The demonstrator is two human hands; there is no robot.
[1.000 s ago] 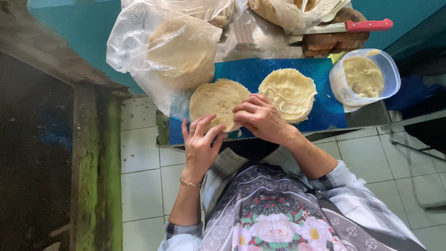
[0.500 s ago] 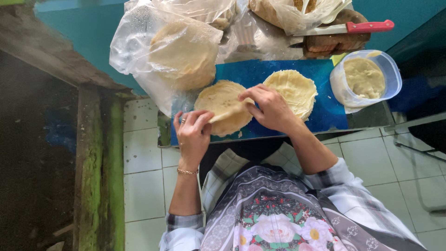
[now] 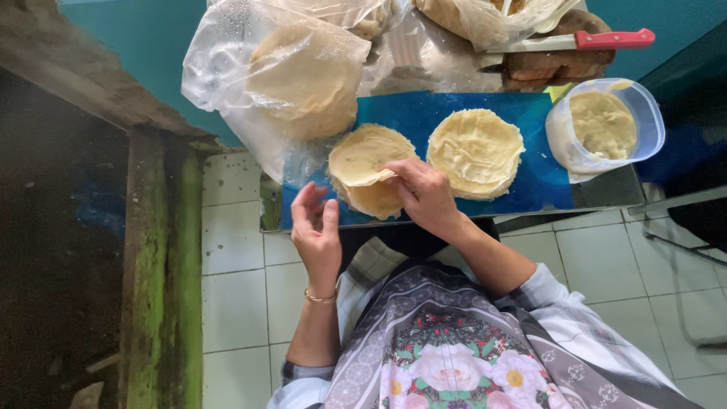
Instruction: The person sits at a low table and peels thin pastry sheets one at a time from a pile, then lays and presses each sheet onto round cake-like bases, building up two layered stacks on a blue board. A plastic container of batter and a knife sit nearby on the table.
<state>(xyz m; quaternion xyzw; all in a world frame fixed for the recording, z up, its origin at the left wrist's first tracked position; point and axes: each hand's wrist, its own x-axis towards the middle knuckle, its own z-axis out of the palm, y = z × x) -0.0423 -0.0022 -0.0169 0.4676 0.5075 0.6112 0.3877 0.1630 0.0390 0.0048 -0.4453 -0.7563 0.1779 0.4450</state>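
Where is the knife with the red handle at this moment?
In the head view, the knife lies at the top right, resting on a brown wooden block, just above the clear plastic tub of pale dough and far from both hands.

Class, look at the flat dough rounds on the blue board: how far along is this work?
Done: one spread-covered round lies flat. In hand: the right hand lifts a thin sheet's edge from the nearer stack; the left hand hovers open, apart. Left: more rounds sit in the plastic bag, and filling remains in the tub.
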